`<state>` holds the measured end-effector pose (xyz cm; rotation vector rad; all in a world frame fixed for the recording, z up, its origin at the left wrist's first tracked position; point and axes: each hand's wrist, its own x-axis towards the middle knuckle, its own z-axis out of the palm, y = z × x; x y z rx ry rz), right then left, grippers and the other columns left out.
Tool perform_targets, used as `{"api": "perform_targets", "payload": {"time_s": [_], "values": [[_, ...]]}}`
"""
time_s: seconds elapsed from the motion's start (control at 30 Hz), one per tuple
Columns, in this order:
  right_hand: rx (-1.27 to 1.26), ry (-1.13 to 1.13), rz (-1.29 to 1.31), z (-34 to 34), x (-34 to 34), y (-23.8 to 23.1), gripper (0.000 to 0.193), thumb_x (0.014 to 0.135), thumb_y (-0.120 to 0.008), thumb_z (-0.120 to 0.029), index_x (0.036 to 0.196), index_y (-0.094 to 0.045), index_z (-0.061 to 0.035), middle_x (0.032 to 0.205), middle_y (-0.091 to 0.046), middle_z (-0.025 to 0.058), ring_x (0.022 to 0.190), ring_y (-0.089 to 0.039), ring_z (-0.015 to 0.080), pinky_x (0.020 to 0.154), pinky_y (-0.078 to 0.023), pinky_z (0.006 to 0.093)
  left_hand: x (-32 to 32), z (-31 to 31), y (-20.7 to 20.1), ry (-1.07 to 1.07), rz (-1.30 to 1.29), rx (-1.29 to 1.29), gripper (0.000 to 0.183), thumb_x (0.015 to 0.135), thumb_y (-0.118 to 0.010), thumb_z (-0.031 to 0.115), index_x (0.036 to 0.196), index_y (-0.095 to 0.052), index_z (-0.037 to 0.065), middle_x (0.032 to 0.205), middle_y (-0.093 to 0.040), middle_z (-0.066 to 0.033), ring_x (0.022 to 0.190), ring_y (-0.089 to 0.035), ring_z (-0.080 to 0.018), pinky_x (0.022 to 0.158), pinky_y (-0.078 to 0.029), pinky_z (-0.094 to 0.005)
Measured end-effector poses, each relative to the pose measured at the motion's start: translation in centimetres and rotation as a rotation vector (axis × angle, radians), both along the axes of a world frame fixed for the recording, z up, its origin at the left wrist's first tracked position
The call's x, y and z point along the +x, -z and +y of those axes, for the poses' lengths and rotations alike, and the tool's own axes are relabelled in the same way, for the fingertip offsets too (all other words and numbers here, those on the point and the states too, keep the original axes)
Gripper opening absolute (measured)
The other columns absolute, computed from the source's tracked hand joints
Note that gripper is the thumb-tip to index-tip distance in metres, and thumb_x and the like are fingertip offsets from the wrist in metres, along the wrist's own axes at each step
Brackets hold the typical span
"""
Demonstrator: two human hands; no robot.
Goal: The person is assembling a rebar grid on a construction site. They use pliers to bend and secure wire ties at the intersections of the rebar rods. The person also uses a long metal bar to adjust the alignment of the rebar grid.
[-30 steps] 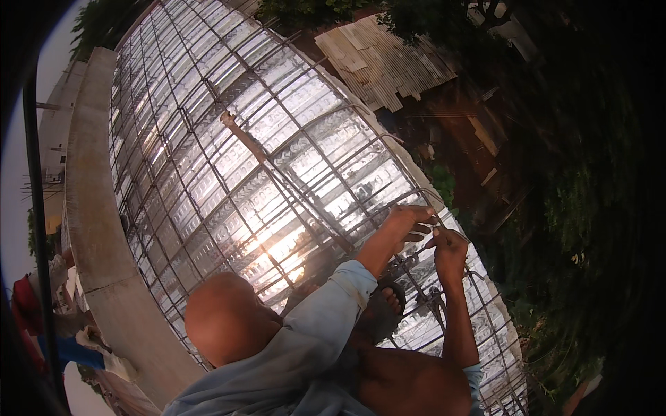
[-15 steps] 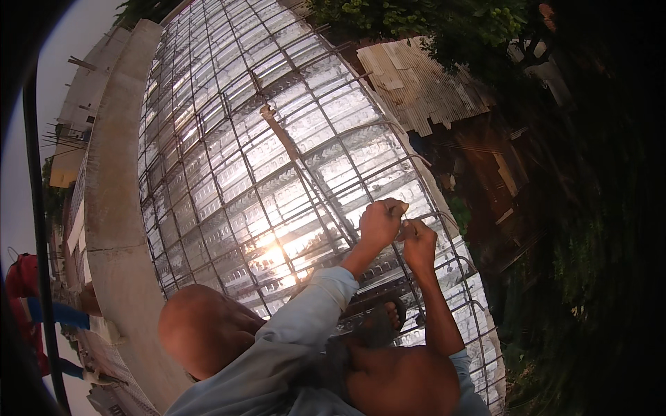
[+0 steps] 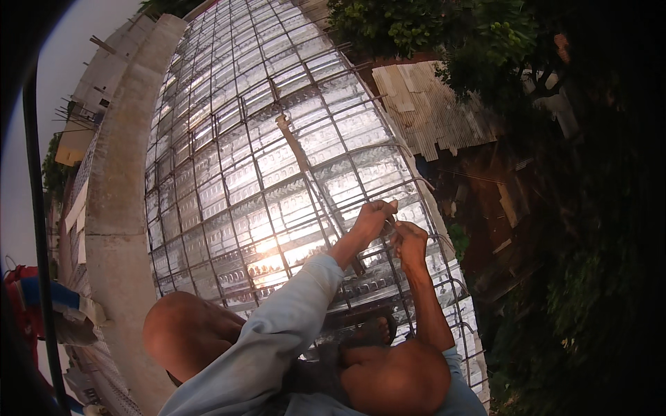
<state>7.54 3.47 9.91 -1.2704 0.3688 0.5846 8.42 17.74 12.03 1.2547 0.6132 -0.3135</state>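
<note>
My left hand [image 3: 372, 219] and my right hand [image 3: 411, 244] are close together above the right side of a rebar mesh [image 3: 266, 193]. The fingers of each are pinched closed. Something thin and dark seems to run between the fingertips, too small to make out. Under the mesh lies shiny ribbed metal decking [image 3: 208, 239], with bright sun glare on it. A long narrow brown piece [image 3: 294, 147] rests on the bars ahead of my left hand. I am squatting, and a sandalled foot [image 3: 383, 330] stands on the mesh below my hands.
A concrete parapet [image 3: 118, 201] runs along the left. Beyond it a person in red and blue [image 3: 52, 295] stays at the far left. Hooked bar ends [image 3: 424, 182] stick out along the right edge, past which are a lower corrugated roof [image 3: 437, 104] and trees [image 3: 479, 41].
The view has shifted a little. My hands remain together over the bars, with their fingers slightly turned. The person at the left has moved an arm toward the parapet.
</note>
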Motion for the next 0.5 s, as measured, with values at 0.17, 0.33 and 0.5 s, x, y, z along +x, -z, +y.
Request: {"api": "perform_targets", "payload": {"time_s": [0.17, 0.33, 0.5], "values": [[0.173, -0.032, 0.116, 0.9, -0.4, -0.2, 0.022, 0.096, -0.067, -0.018, 0.103, -0.065, 0.0029, 0.064, -0.057, 0.0055, 0.042, -0.042, 0.0076, 0.037, -0.031, 0.0227, -0.5, 1.6, 1.4, -0.003, 0.055, -0.026, 0.022, 0.095, -0.073, 0.019, 0.089, -0.066, -0.001, 0.072, -0.063, -0.0056, 0.057, -0.053, -0.0131, 0.05, -0.043, -0.0299], [0.277, -0.052, 0.14, 2.2, -0.7, -1.7, 0.025, 0.099, -0.064, -0.019, 0.111, -0.065, 0.0029, 0.07, -0.057, 0.0044, 0.046, -0.041, 0.0063, 0.038, -0.031, 0.022, -0.6, 3.3, 2.2, -0.021, 0.047, -0.111, 0.021, 0.097, -0.067, 0.022, 0.096, -0.067, 0.001, 0.086, -0.069, -0.01, 0.074, -0.065, -0.0194, 0.068, -0.052, -0.0361], [0.313, -0.034, 0.187, 2.7, -0.5, -1.3, 0.032, 0.098, -0.065, -0.018, 0.123, -0.064, 0.0034, 0.072, -0.056, 0.0037, 0.048, -0.038, 0.0049, 0.039, -0.03, 0.0205, 0.9, 4.7, 1.6, -0.111, 0.04, 0.026, 0.023, 0.097, -0.066, 0.024, 0.091, -0.068, 0.002, 0.087, -0.069, -0.0083, 0.07, -0.059, -0.0171, 0.066, -0.049, -0.034]]}}
